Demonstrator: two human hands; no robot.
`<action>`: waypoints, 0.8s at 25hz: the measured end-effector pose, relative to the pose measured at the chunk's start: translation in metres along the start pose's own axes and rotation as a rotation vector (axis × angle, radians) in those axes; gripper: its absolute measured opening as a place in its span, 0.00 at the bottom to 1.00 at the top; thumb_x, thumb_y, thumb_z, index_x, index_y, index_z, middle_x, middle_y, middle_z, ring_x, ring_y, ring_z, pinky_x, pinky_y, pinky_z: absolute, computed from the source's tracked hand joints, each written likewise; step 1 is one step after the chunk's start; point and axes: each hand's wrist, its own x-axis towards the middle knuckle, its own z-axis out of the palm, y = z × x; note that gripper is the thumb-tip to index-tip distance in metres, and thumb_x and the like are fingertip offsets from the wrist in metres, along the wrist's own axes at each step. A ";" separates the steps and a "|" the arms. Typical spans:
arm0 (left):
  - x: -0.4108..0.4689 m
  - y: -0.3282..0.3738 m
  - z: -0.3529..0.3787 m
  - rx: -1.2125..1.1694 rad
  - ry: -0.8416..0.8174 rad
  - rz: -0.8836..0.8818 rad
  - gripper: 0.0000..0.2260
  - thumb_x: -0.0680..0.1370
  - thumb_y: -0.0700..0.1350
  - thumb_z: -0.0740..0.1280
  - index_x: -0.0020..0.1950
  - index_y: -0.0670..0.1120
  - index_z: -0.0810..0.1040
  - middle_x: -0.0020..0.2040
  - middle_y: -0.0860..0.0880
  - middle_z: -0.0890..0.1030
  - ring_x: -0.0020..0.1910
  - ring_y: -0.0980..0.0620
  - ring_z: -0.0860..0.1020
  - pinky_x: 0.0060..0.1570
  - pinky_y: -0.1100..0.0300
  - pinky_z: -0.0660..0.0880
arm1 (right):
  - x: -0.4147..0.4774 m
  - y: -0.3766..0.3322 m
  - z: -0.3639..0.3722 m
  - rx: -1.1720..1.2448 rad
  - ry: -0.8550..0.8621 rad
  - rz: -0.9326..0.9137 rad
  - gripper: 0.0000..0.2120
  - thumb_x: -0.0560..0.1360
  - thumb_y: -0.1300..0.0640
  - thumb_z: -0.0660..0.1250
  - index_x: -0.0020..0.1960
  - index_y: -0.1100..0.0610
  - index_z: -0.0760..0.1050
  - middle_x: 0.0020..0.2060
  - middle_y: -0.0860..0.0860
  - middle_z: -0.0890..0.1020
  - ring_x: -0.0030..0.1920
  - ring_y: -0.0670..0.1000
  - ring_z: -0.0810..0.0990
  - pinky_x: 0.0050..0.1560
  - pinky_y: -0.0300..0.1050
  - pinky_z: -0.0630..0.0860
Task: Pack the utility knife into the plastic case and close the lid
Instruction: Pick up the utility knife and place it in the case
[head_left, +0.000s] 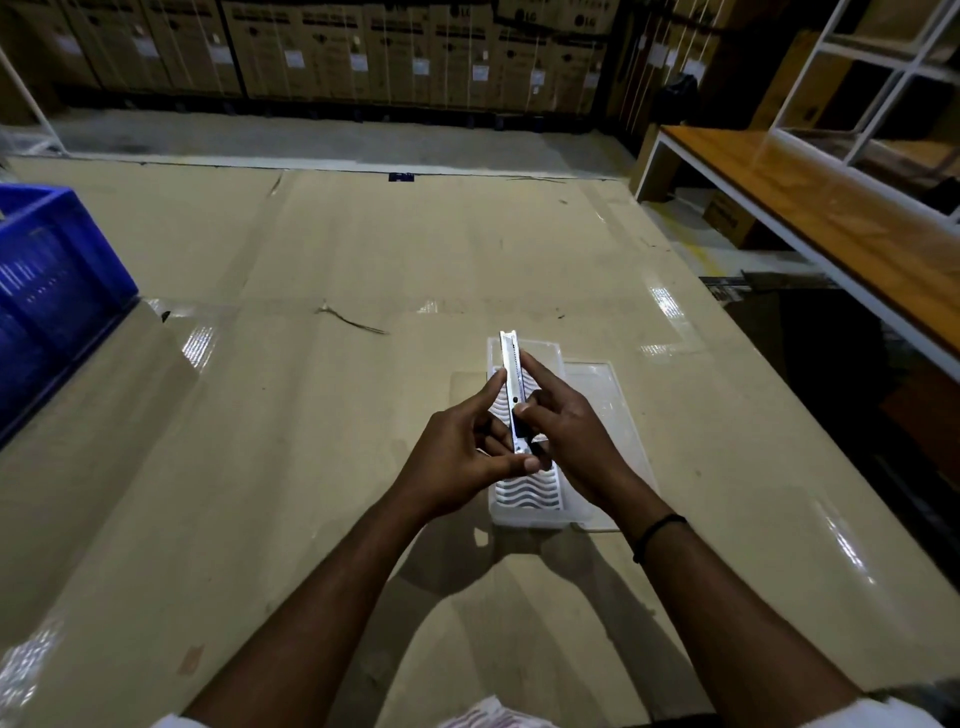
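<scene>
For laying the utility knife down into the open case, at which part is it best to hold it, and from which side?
Probably grip the utility knife by its long side edges near the dark slider, as the left hand and right hand do now, coming from above. The body is long and narrow and lies along the plastic case, so a pinch across its width keeps the far tip free and lets it drop in straight.

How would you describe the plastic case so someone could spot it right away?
On the cardboard-covered floor, look directly beneath the two hands holding the utility knife. The plastic case lies open there, its flat lid folded out to the right. It is the only clear, wavy-ribbed tray around.
</scene>
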 end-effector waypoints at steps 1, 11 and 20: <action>0.001 -0.001 0.000 -0.001 -0.005 -0.005 0.48 0.69 0.43 0.83 0.82 0.57 0.61 0.40 0.49 0.84 0.39 0.51 0.85 0.52 0.55 0.83 | -0.001 0.001 0.001 -0.019 0.005 -0.001 0.31 0.77 0.61 0.62 0.78 0.42 0.65 0.38 0.57 0.71 0.39 0.55 0.73 0.38 0.49 0.71; 0.006 -0.005 -0.004 0.061 -0.029 0.026 0.47 0.71 0.43 0.81 0.82 0.62 0.60 0.44 0.43 0.85 0.43 0.44 0.85 0.54 0.52 0.82 | -0.005 0.001 -0.004 -0.075 -0.040 -0.104 0.34 0.80 0.64 0.63 0.81 0.44 0.58 0.41 0.63 0.69 0.39 0.55 0.73 0.40 0.47 0.75; 0.017 -0.001 0.004 -0.283 0.098 -0.186 0.08 0.83 0.43 0.68 0.61 0.50 0.83 0.45 0.40 0.87 0.42 0.41 0.88 0.43 0.51 0.85 | -0.002 0.002 -0.004 -0.196 0.027 -0.190 0.29 0.81 0.65 0.64 0.79 0.49 0.64 0.38 0.53 0.72 0.37 0.51 0.79 0.41 0.44 0.79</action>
